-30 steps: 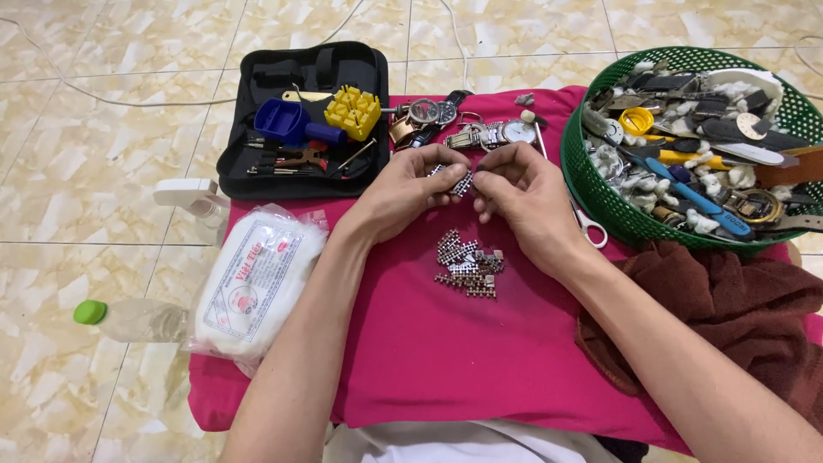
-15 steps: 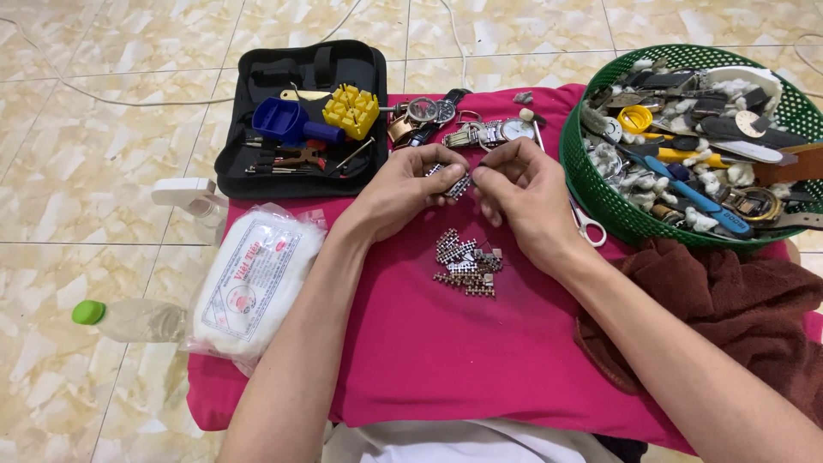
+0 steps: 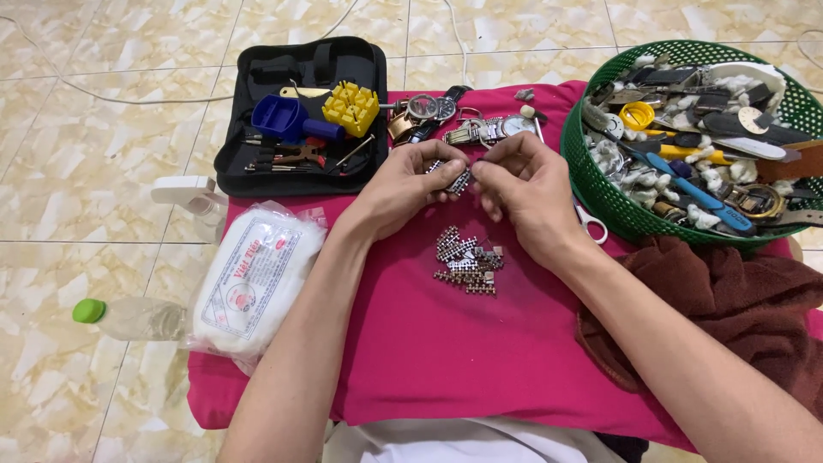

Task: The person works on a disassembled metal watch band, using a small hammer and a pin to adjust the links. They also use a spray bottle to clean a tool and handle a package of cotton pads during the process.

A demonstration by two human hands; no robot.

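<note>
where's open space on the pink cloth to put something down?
Bare pink cloth lies between the forearms, bordered above by the loose metal links and left by the white packet. The far edge is crowded: watches, tool case, green basket. Left hand and right hand hold a link strip there.

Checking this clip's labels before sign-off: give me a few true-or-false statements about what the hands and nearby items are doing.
1. Both hands, left hand and right hand, hold a metal watch-band piece. True.
2. Loose band links lie on the pink cloth. True.
3. The green basket sits by the left arm. False: it is on the right side.
4. The black tool case is zipped shut. False: it lies open, tools showing.
</note>
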